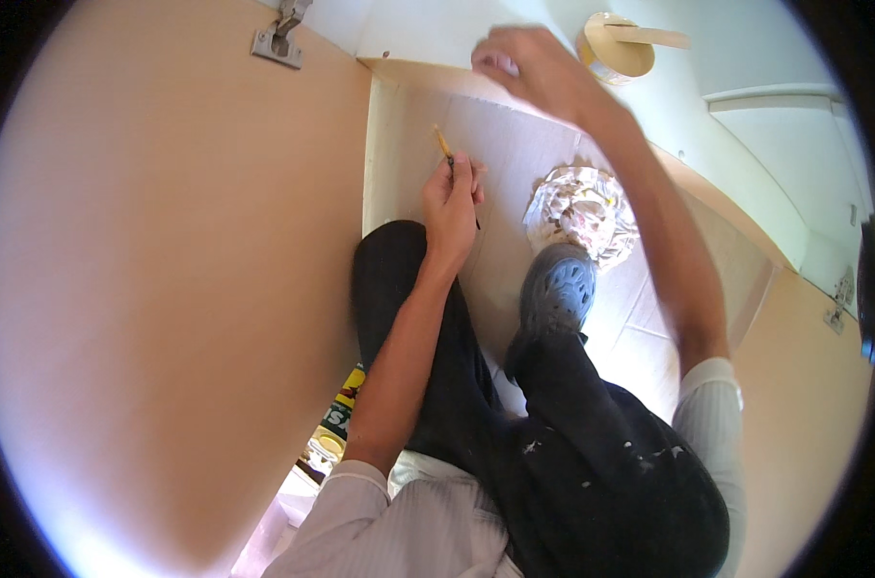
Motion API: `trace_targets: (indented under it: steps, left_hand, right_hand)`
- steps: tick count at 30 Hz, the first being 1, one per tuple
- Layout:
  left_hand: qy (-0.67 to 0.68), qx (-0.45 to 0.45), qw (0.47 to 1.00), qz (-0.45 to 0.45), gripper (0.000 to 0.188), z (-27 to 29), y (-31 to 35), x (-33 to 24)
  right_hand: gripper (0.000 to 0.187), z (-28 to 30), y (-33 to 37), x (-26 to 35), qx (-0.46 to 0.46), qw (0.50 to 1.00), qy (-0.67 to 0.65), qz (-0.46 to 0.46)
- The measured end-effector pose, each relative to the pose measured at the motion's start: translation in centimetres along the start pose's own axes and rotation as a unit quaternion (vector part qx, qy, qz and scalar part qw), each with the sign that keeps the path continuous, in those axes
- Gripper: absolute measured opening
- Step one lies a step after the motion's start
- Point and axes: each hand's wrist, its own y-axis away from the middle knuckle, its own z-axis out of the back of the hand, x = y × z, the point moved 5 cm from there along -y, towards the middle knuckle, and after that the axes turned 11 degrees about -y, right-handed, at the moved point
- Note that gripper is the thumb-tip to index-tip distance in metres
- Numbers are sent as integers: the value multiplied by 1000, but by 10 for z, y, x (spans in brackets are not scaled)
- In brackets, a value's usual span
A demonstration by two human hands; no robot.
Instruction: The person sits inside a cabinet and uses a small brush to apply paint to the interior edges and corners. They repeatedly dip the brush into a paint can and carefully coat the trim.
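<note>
My left hand (449,207) is closed around a slim brush-like tool (442,143) with a dark handle and a yellowish tip that points up and away. It hovers above the floor, just past my bent left knee. My right hand (534,69) is raised over the front edge of the white cabinet base (428,40), its fingers curled in. Something small and pale shows at those fingers, too blurred to name. To the right of that hand, an open tub (619,64) of cream-coloured paste or paint stands on the base. A flat wooden stick (649,37) lies across its rim.
A beige cabinet door (187,241) with a metal hinge (279,46) takes up the left side. Crumpled, stained paper (580,214) lies on the tiled floor beyond my grey clog (559,289). Another door (804,405) stands at the right. Containers (330,443) sit behind my left elbow.
</note>
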Motion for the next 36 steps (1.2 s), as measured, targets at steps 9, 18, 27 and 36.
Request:
trace_targets:
  steps: [9,18,27,36]
  left_hand:
    - [25,-27,999,-5,39,2,-3,-5]
    - [23,-26,999,-21,38,3,-4,-6]
    - [23,-38,999,-23,38,10,0,-7]
    - [17,-41,999,-21,39,17,0,-2]
  right_hand:
    - [9,-5,-58,-17,245,967,25,68]
    - [12,-3,-62,-2,282,956,59,62]
    - [11,-9,-61,3,271,955,59,108]
    - [10,-21,-67,6,285,950,64,110]
